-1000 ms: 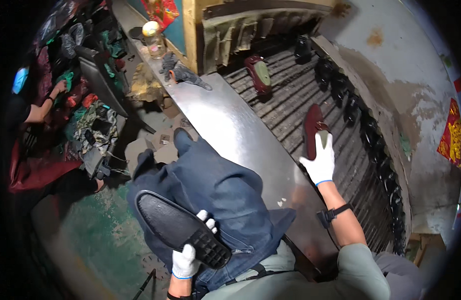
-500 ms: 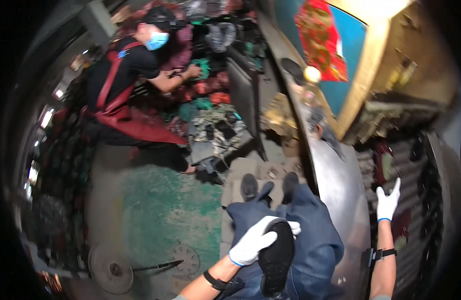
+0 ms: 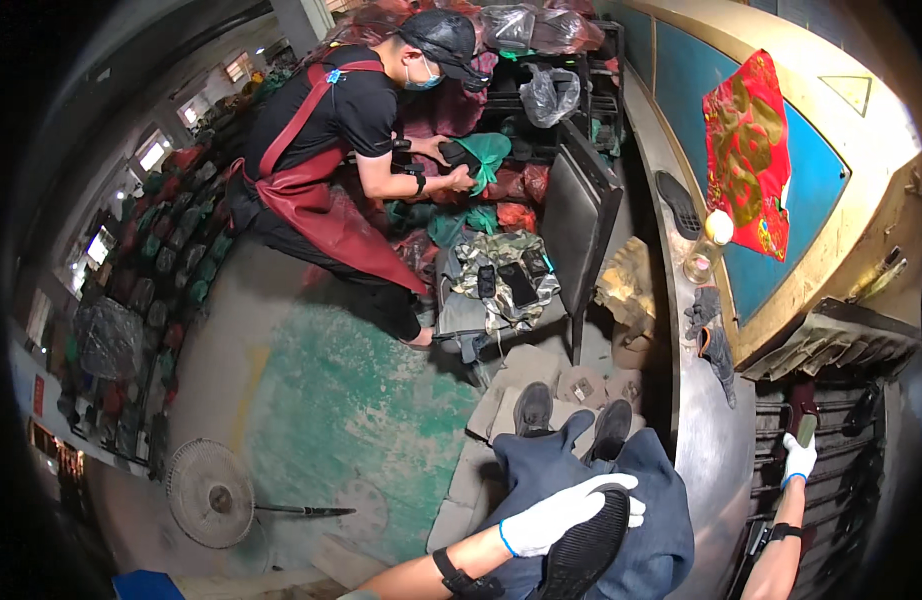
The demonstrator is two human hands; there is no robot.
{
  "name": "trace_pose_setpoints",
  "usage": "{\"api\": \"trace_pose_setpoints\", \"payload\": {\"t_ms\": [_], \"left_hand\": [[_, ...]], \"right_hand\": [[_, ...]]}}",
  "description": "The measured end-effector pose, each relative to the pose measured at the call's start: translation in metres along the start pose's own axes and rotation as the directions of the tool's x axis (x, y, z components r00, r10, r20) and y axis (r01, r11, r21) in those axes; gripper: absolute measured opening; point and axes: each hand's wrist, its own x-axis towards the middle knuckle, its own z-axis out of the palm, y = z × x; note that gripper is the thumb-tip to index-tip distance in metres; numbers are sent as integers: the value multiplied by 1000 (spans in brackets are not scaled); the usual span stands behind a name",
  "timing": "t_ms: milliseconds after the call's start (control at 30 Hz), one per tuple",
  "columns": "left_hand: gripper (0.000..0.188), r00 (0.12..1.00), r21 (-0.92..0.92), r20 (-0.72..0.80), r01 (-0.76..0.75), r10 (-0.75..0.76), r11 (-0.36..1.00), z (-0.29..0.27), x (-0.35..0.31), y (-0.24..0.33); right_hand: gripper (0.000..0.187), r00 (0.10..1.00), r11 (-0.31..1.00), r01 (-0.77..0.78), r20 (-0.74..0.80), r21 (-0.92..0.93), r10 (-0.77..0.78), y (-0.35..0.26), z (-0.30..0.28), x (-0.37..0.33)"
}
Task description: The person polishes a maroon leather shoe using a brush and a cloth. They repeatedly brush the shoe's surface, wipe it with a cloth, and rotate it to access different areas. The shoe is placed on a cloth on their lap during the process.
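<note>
My left hand (image 3: 564, 517), in a white glove, is closed around a black ridged shoe sole (image 3: 589, 545) held over my lap. The thumb lies across its top end and fingertips show past its right edge. Far to the right, my gloved right hand (image 3: 799, 458) reaches into a machine opening above a rack of metal bars (image 3: 776, 475). Its fingers close on the near end of a narrow maroon and green piece (image 3: 806, 431), whose exact kind I cannot make out.
A metal ledge (image 3: 716, 450) runs along my right, bearing another black sole (image 3: 678, 203), a bottle (image 3: 699, 262) and dark gloves (image 3: 716, 350). A co-worker (image 3: 351, 150) in a red apron handles a green bag. A fan (image 3: 211, 493) stands left; a chair (image 3: 586, 225) is ahead.
My right hand has gone from spread fingers to closing on the maroon and green piece. My left hand still holds the sole, now turned slightly. The view has shifted.
</note>
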Motion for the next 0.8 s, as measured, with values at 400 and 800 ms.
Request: {"api": "trace_pose_setpoints", "payload": {"t_ms": [400,800], "left_hand": [[67,999,-123,-22,28,-31,992,3,-31,10],[51,993,-73,-81,-91,85,993,34,-57,-2]], "right_hand": [[66,788,185,-610,565,770,245,-99,-83,-261],[79,740,144,-673,658,726,141,-203,-48,-440]]}}
